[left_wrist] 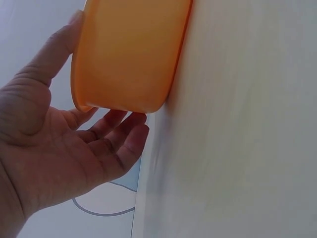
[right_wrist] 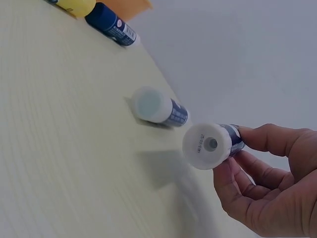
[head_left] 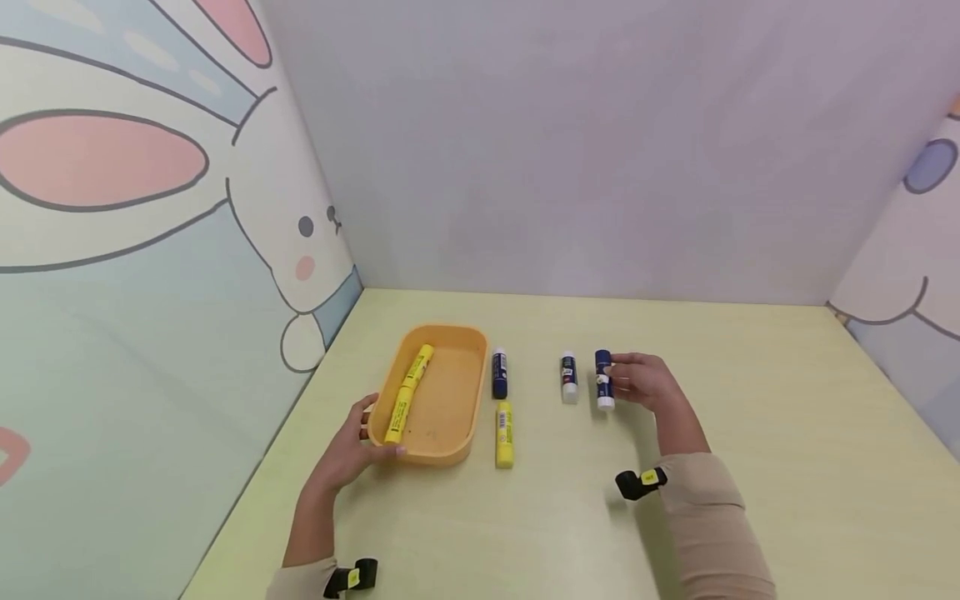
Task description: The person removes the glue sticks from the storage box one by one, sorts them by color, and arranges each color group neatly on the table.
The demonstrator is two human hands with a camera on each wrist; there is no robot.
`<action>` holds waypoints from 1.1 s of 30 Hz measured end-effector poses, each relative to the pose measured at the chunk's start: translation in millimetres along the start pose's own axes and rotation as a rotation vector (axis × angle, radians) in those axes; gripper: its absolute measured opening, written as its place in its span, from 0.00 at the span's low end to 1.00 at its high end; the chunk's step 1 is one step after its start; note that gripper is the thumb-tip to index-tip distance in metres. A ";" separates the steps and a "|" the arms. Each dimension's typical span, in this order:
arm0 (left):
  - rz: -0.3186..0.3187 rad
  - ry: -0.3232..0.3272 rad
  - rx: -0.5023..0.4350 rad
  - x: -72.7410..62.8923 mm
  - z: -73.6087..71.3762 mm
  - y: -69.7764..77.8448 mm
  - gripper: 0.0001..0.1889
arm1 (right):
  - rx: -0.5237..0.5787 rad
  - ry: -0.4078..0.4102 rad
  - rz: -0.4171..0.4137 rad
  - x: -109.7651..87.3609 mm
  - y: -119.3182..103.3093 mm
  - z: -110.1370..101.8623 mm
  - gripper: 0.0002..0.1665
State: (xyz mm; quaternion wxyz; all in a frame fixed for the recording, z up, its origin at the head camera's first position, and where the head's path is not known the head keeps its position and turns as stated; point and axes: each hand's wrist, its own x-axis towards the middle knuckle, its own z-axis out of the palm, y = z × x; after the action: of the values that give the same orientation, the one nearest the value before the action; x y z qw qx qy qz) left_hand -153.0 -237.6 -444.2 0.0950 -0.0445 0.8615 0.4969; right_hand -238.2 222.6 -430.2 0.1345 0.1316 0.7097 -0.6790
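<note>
My left hand (head_left: 352, 446) holds the orange plastic tray (head_left: 446, 400) by its near left corner, thumb on the rim and fingers at the outer wall, as the left wrist view also shows. Two yellow glue sticks (head_left: 408, 392) lie end to end along the tray's left side. With my right hand (head_left: 643, 381) I pinch a dark blue and white glue stick (head_left: 603, 381) between thumb and fingers. In the right wrist view its white base (right_wrist: 205, 146) faces the camera and its shadow falls on the table below.
Another blue and white glue stick (head_left: 569, 377) lies just left of the held one. Beside the tray's right edge lie a blue glue stick (head_left: 500, 373) and, nearer, a yellow glue stick (head_left: 505, 435). Printed walls (head_left: 150, 333) border the pale table (head_left: 787, 433) at left and right.
</note>
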 end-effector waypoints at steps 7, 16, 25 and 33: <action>0.000 -0.005 -0.006 0.5 0.9 -1.1 0.54 | 0.018 -0.006 0.029 2.9 -2.7 -15.9 0.32; 0.002 -0.011 -0.012 0.9 -0.5 -0.7 0.54 | -0.043 -0.010 0.086 13.4 -8.5 -27.6 0.33; -0.003 -0.019 -0.009 0.3 -1.3 1.2 0.54 | -0.119 0.018 0.114 15.8 -10.4 -37.3 0.32; -0.010 -0.020 -0.008 1.7 -1.7 1.1 0.54 | -0.131 0.056 0.128 23.0 -1.9 -43.1 0.32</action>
State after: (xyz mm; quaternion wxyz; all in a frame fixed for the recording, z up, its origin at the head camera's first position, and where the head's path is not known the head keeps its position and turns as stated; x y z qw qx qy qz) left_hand -155.1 -238.5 -442.7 0.1059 -0.0445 0.8583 0.5001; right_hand -260.8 265.7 -435.1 0.1658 0.1864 0.7462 -0.6172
